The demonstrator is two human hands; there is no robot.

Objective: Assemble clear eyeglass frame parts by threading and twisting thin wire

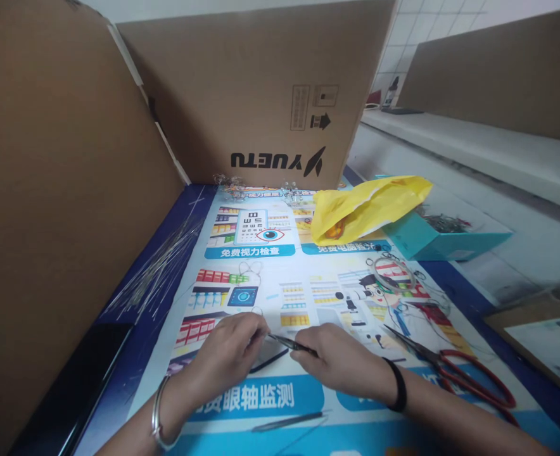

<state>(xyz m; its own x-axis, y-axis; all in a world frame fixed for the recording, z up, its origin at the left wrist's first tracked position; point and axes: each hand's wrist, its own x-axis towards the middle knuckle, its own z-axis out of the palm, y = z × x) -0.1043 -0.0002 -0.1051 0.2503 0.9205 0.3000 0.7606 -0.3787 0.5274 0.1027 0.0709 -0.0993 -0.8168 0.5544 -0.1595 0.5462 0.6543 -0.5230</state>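
My left hand (235,345), with a silver bangle at the wrist, is closed in a pinch on a thin wire, much of it hidden by the fingers. My right hand (330,354), wearing a black band, grips slim dark pliers (292,344). Their pointed tip reaches left to my left fingertips. Just beyond the left hand, a fine wire loop (250,269) lies on the printed poster. Red-handled scissors (474,380) rest to the right of my right forearm. A thin grey pointed tool (287,422) lies in front, between my forearms.
Straight wires (154,269) lie at left above a black glossy object (78,386). Cardboard panels (251,82) stand behind and left. A yellow bag (370,206) leans by a teal box (446,244) of metal pieces. A wire coil (394,272) lies on the right.
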